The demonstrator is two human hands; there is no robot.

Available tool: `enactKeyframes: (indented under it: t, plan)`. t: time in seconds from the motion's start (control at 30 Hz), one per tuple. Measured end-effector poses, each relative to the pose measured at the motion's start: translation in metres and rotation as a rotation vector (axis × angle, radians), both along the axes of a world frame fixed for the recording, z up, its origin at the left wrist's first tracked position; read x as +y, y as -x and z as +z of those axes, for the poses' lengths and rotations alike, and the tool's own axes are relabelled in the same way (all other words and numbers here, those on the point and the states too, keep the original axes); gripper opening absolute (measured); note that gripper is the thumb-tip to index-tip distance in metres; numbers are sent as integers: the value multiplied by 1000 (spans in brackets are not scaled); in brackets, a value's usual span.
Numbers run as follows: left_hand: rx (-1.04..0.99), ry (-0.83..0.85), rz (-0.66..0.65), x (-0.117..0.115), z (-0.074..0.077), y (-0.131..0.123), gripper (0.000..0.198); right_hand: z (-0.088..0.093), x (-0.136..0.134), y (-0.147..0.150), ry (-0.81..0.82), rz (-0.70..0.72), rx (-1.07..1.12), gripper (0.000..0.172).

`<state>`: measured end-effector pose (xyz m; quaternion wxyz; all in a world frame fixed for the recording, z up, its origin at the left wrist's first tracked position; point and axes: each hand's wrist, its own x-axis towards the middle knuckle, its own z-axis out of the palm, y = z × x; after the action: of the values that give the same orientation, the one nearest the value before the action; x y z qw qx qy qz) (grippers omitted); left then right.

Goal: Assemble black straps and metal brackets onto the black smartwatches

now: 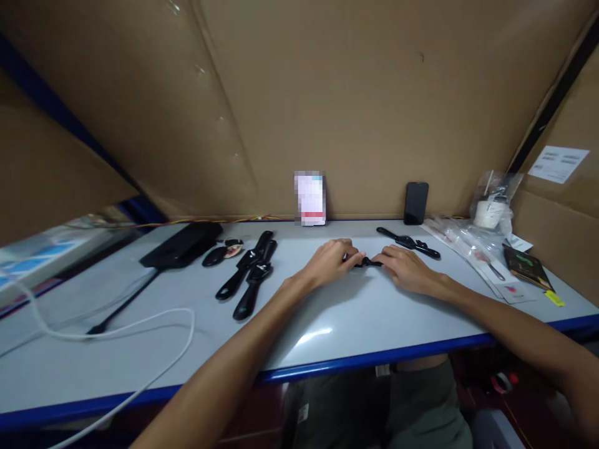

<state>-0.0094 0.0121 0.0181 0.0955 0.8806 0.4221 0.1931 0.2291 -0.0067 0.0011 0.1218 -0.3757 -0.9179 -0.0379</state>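
Note:
A black two-handled tool that looks like a spokeshave point(369, 262) is held level just over the table, its middle showing between my hands. My left hand point(334, 259) is closed around its left end, and my right hand point(402, 265) is closed around the right end. The fingers cover both handles. A similar black spokeshave point(408, 242) lies just beyond my right hand. Further left, a small group of them point(250, 271) lies side by side on the grey-white table point(313, 312).
A lit phone point(311, 199) and a dark phone point(416, 203) lean against the cardboard wall. Clear plastic packages point(472, 249), a bagged white cup point(489, 212) and a dark packet point(528, 268) lie right. At left are a black box point(182, 245), a mouse point(214, 256) and a white cable point(187, 330).

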Motion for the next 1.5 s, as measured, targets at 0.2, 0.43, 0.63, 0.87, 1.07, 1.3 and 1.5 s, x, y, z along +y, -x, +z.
enactKeyframes:
  t: [0.2,0.43,0.63,0.87,1.07,1.3,1.5]
  plan:
    - [-8,-8,37,5,-5,2,44,1,-1,0,-11,0,-35,42]
    - [-45,-6,44,4,-3,3,47,4,-3,2,-2,-7,-46,41]
    - [9,-36,75,6,-5,2,47,6,-4,3,15,-15,-44,43]
    - [-58,-3,68,4,-3,2,54,7,-4,4,34,-9,-26,41]
    - [-16,-32,72,5,-5,1,49,7,-5,3,34,-22,-31,43]
    - [-38,-45,68,5,-6,1,52,6,-4,3,26,-12,-14,41]
    - [-45,-36,73,6,-7,1,52,5,-3,3,33,-18,-25,46]
